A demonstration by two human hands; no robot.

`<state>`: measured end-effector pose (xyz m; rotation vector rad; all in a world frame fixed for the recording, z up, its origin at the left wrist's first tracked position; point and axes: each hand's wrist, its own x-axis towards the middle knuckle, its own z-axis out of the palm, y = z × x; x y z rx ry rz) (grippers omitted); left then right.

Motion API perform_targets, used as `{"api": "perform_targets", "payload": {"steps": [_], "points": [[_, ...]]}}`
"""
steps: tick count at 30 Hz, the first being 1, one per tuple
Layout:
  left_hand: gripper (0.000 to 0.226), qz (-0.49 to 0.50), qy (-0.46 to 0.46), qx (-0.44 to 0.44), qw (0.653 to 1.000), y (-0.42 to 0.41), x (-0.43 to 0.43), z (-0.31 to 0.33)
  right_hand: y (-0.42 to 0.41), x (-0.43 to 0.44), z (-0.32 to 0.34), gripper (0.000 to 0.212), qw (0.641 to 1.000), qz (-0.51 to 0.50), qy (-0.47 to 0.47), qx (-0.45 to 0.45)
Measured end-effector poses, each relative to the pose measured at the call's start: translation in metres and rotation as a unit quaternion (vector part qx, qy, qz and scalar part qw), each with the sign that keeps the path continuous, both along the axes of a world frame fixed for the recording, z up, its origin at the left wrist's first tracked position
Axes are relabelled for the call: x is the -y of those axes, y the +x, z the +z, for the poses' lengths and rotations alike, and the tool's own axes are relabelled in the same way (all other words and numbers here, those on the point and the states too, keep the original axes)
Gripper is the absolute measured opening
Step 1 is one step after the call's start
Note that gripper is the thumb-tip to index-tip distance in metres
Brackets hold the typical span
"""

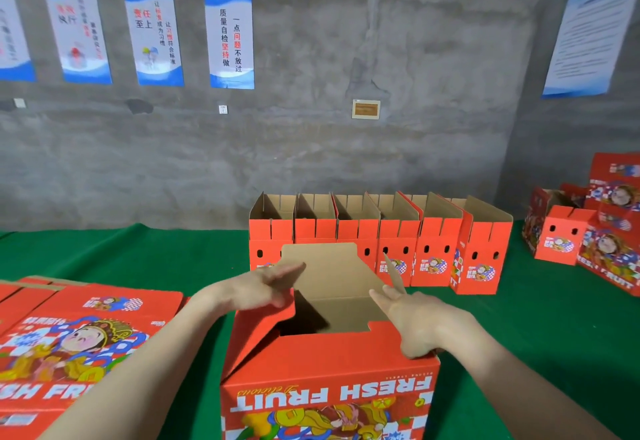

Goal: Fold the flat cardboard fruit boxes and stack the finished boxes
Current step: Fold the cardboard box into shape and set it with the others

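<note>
Both hands are flat and open-fingered, left hand (266, 287) against the tall brown flap (325, 266), right hand (412, 318) resting on the red box (329, 387) rim, gripping nothing.

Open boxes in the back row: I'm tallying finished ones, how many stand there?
6, side by side on the green table by the wall: first box, second, third, fourth, fifth, sixth. The raised flap hides parts of some.
</note>
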<state>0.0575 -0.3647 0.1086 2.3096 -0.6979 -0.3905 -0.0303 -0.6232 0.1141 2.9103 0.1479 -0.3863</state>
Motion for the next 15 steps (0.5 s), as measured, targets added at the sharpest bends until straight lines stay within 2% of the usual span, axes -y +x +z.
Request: {"api": "perform_targets", "payload": {"steps": [5, 8, 10, 12, 15], "points": [[0.1, 0.067, -0.043, 0.071, 0.994, 0.005, -0.014, -0.038, -0.007, 0.0, -0.004, 0.101, 0.999, 0.021, 0.02, 0.015], [0.105, 0.088, -0.059, 0.106, 0.989, 0.008, -0.016, -0.049, -0.01, 0.001, -0.012, 0.106, 0.994, 0.074, 0.025, 0.076], [0.105, 0.093, -0.04, 0.155, 0.983, 0.008, -0.015, -0.051, -0.008, 0.006, -0.019, 0.105, 0.983, 0.128, 0.069, 0.113], [0.101, 0.098, -0.022, 0.202, 0.974, 0.007, -0.014, -0.053, -0.006, 0.011, -0.03, 0.094, 0.966, 0.168, 0.143, 0.138], [0.097, 0.104, 0.003, 0.261, 0.96, 0.003, -0.012, -0.055, -0.008, 0.014, -0.045, 0.048, 0.935, 0.178, 0.255, 0.173]]}}
